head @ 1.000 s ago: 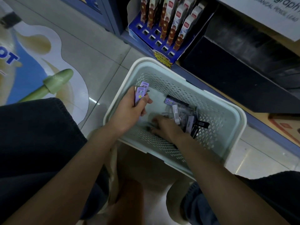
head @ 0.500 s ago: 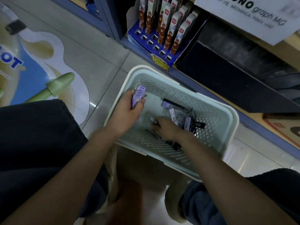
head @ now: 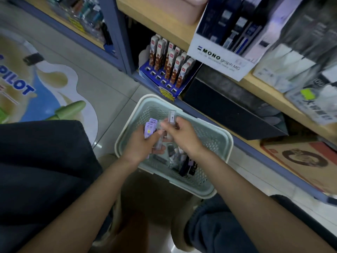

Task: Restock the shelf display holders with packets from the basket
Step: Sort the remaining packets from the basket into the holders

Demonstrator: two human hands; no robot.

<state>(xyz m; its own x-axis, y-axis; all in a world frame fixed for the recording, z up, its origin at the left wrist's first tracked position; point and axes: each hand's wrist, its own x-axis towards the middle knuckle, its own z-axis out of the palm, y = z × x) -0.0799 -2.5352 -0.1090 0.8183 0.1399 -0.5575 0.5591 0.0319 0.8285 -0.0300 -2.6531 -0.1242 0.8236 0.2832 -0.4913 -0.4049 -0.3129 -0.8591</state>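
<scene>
Above the basket [head: 231,143] at frame centre, the left hand [head: 142,145] grips several purple packets [head: 150,127]; the right hand [head: 184,137] pinches a clear packet [head: 172,116]. Gathering looks underway; the next move likely calls for lifting them to the MONO display holder [head: 218,57], upper right.

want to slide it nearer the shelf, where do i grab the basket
Probably take the basket by its broad cream rim, from above at its left and right edges: the lip overhangs the perforated walls, so fingers can hook under it. Both hands are full, the left hand with purple packets, the right hand with a clear packet.
</scene>
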